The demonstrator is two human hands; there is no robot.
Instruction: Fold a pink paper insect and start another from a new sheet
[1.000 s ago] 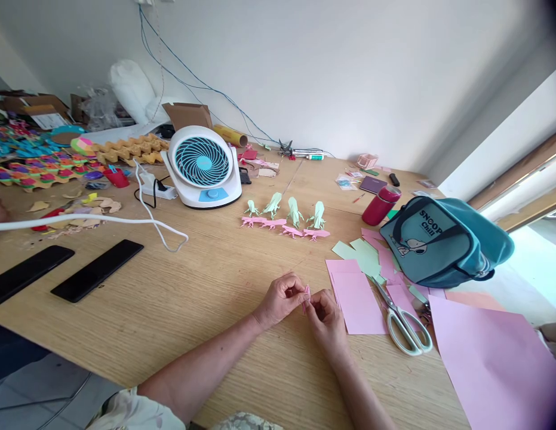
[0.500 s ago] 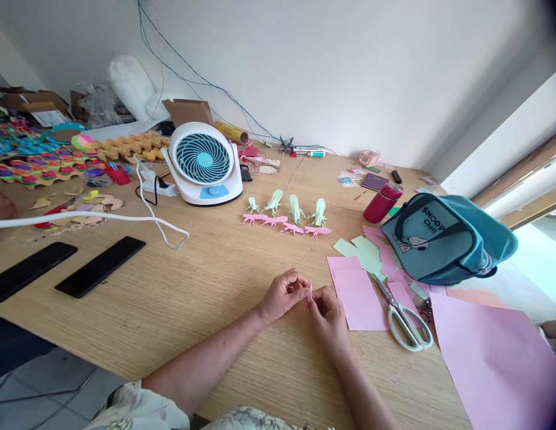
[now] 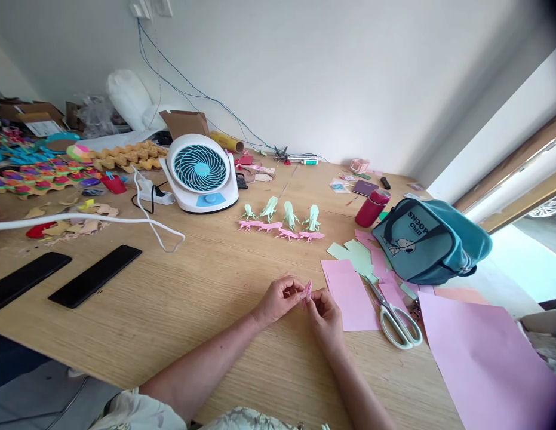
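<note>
Between my fingertips is a small folded pink paper piece [image 3: 308, 289], its upper end standing up above the fingers. My left hand [image 3: 282, 300] pinches it from the left. From the right, my right hand [image 3: 325, 313] pinches its lower part, and the fingers hide much of the fold. Both hands are held close together just over the table's front middle. Beyond them stand several green origami insects [image 3: 289, 216] in a row, with several pink origami insects [image 3: 282, 228] lined up in front.
Right of my hands lie pink paper sheets [image 3: 352, 298], white-handled scissors [image 3: 401, 325] and a large pink sheet [image 3: 479, 352]. Behind are a teal bag [image 3: 421, 245] and a red bottle [image 3: 372, 207]. Leftward are a fan [image 3: 201, 170], a white cable [image 3: 103, 220] and a black phone-like slab [image 3: 96, 276].
The pink paper piece shows more of its top above my fingers now. My hands stay pinched close together; the whole view has shifted slightly.
</note>
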